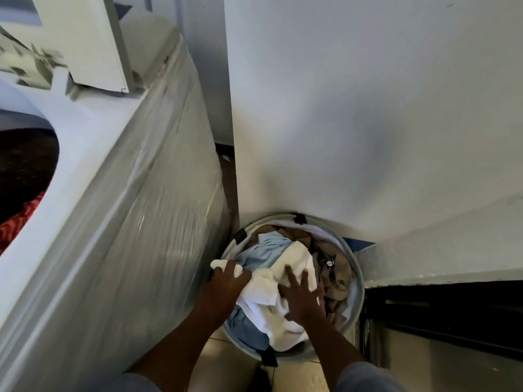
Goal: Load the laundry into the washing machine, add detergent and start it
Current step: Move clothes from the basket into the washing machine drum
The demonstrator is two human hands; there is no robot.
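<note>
White towel [291, 267] lies on top of the pile in the round hamper [357, 267]. The hamper stands on the tiled floor [226, 355] in the corner, just right of the washer [93, 154] and against the wall [368, 108].

Your left hand [226, 281] curls round the towel's left end at the hamper's left rim, and cloth bunches out past the fingers. Your right hand [301, 295] lies flat on the middle of the towel, fingers straight and spread, pinching nothing. The two hands are apart, with a fold of towel between them.

Under the towel, a blue garment [263, 250] shows at the far left of the hamper and again at the near left. Tan clothes [336, 267] fill the right side, one of them with a small round tag. Black straps [300, 218] sit on the hamper's rim.

Clear plastic film [158, 207] wraps the washer's side. Its lid [93, 43] stands up at the far left and the drum [25, 120] is open. Inside, at the left edge of the view, lie dark laundry [25, 165] and a red cloth [19, 219].
</note>
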